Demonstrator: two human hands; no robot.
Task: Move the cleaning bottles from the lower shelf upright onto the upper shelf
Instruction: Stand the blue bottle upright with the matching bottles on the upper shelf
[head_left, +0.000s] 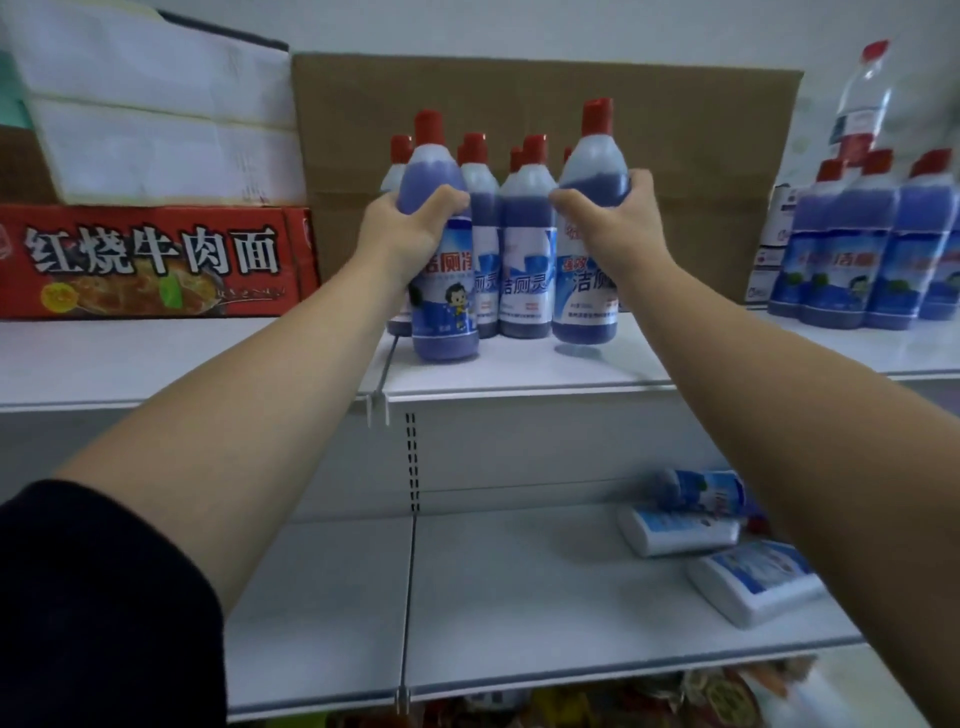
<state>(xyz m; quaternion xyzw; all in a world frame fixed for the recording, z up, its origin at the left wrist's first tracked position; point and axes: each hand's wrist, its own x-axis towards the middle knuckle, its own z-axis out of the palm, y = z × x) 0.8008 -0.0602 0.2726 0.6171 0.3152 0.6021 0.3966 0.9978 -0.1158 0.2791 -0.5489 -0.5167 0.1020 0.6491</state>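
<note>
The left hand curls round one red-capped blue plastic bottle, the right hand round its twin, both upright at the white upper shelf, twelve o'clock; seemingly three lying bottles remain at four o'clock.

Close head-worn view toward upper shelf

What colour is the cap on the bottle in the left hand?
The cap is red, clearest in the head view.
</note>
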